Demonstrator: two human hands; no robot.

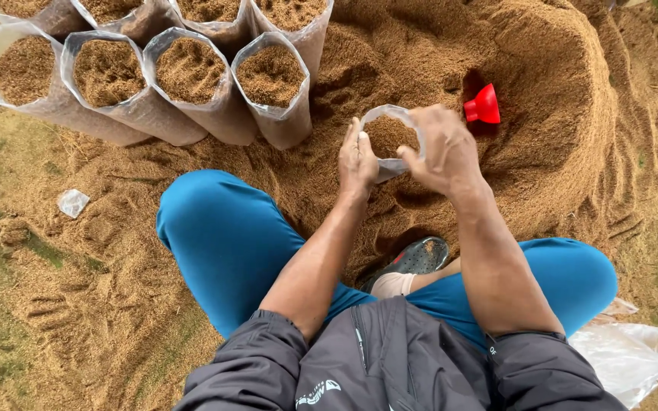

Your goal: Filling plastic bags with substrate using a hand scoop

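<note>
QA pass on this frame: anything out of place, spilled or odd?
Mostly tidy: filled bags lean in rows, both hands hold a clear bag over the sawdust pile. Oddities: a red funnel lies tipped in the pile, and a crumpled plastic scrap sits loose, left.

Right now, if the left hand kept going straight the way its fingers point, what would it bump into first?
Probably the nearest filled bag standing just beyond the left hand, which holds the small clear bag; depth is hard to judge.

Light: soft, even daylight, bright throughout.
Shadows: faint; darker hollow just beyond the right hand [445, 152], beside the red funnel [483, 106].
Glare: mild sheen on plastic sheet [630, 358] near right elbow.
Focus: sharp around hands; edges slightly stretched.
</note>
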